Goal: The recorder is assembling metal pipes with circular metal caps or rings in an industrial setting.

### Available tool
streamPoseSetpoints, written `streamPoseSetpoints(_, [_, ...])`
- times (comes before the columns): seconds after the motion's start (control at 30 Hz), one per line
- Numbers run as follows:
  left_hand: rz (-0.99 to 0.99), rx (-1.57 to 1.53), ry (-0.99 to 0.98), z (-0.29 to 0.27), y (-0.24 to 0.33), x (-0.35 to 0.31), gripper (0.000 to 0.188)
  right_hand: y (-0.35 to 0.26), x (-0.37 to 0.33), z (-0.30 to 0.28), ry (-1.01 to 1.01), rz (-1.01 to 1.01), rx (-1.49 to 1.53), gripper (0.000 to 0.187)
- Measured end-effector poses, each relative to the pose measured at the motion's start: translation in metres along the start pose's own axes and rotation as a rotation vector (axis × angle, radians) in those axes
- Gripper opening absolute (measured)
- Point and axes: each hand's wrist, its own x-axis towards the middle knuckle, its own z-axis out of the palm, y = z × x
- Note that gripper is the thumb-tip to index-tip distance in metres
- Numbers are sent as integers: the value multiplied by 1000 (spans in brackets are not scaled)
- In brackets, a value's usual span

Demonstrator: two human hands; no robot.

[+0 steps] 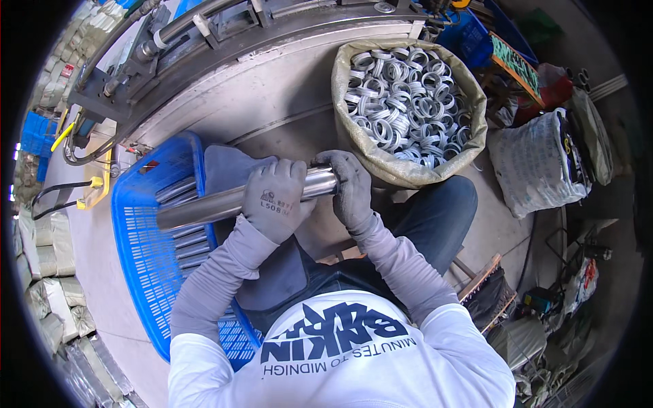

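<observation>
A shiny metal tube (204,207) lies across in front of me, its left end out over the blue basket. My left hand (277,198), in a grey glove, is wrapped around the tube near its right part. At the tube's right end, my gloved right hand (350,189) has its fingers closed over the end and rim. Whether a ring sits under those fingers is hidden. More metal tubes (192,239) lie side by side in the blue plastic basket (126,204) at my left.
A woven sack (341,81) full of loose metal rings (408,102) stands ahead to the right, close to my knee. Across the far left runs a machine frame (204,51). A filled white sack (534,166) stands on the right, and wrapped bundles (58,299) line the left.
</observation>
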Motion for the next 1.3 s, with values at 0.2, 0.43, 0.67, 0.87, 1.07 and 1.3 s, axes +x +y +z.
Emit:
streamPoseSetpoints(0.2, [-42, 89, -60, 4, 3, -1, 56, -11, 5, 21, 112, 365, 271, 23])
streamPoseSetpoints(0.43, [191, 107, 184, 6, 8, -3, 71, 31, 1, 20, 94, 134, 137, 23])
streamPoseSetpoints(0.67, [-346, -1107, 16, 17, -11, -98, 56, 21, 21, -32, 94, -222, -219, 41])
streamPoseSetpoints(0.87, [-426, -1034, 889, -3, -60, -52, 50, 19, 31, -21, -4, -78, 66, 29])
streamPoseSetpoints(1.07, [-349, -988, 483, -139, -28, -18, 44, 75, 64, -77, 283, 96, -854, 37])
streamPoseSetpoints(1.3, [-53, -28, 148, -35, -25, -14, 49, 55, 61, -79, 165, 367, -331, 31])
